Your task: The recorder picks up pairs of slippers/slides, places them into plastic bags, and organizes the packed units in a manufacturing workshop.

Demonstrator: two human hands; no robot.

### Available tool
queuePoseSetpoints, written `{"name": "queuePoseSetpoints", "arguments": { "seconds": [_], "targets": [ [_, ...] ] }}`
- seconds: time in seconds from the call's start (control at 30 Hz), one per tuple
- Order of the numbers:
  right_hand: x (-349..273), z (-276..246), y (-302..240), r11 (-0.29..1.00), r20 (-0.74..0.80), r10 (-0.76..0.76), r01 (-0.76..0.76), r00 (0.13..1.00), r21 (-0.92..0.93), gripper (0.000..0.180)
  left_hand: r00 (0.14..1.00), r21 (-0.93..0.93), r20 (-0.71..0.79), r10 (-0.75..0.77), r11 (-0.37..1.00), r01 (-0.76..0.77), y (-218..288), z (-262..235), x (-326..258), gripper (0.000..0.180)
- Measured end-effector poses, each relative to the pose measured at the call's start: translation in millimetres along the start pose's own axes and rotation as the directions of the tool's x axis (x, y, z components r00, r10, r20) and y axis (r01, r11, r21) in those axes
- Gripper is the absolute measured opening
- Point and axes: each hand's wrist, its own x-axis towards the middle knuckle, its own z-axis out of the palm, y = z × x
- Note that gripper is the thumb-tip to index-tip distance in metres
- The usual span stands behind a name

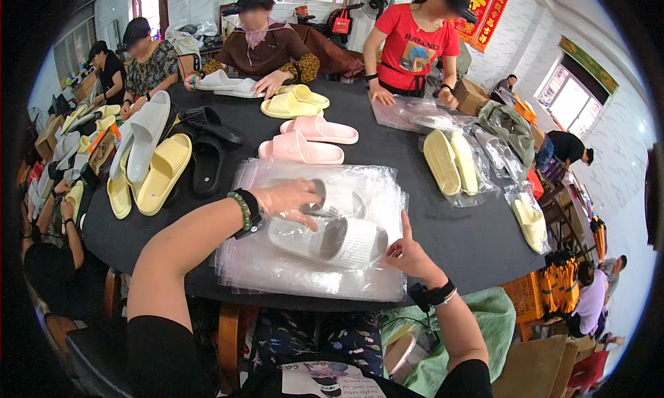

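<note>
hands (408,254), white slippers (332,239), clear bags (311,273)

A big round black table (387,156) holds many things. At its near edge lies a flat stack of clear plastic bags (311,273). Two pink foam slippers (308,140) sit near the middle. Yellow foam slippers (294,102) and white ones (225,83) lie by the far edge. At the left edge lie white, yellow and black slippers (162,159). Bagged pale yellow slippers (451,161) lie toward the right edge.
</note>
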Motion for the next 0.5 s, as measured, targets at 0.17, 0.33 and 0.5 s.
{"name": "queuePoseSetpoints", "arguments": {
  "seconds": [0.17,0.33,0.5],
  "targets": [
    [5,11,-5,0.999,-0.023,0.031,-0.032,0.999,-0.036,0.122,0.951,0.052,0.132,-0.28,0.96,0.276,8,20,22,0.077],
    [0,9,-4,0.996,-0.003,0.07,-0.07,0.998,-0.061,0.118,0.953,-0.128,-0.016,-0.304,0.945,0.3,16,33,21,0.054],
    [-8,2,-5,0.997,0.031,0.045,-0.043,0.998,-0.068,0.113,0.974,-0.154,-0.13,-0.184,0.974,0.164,-14,12,-13,0.039]
  ]
}}
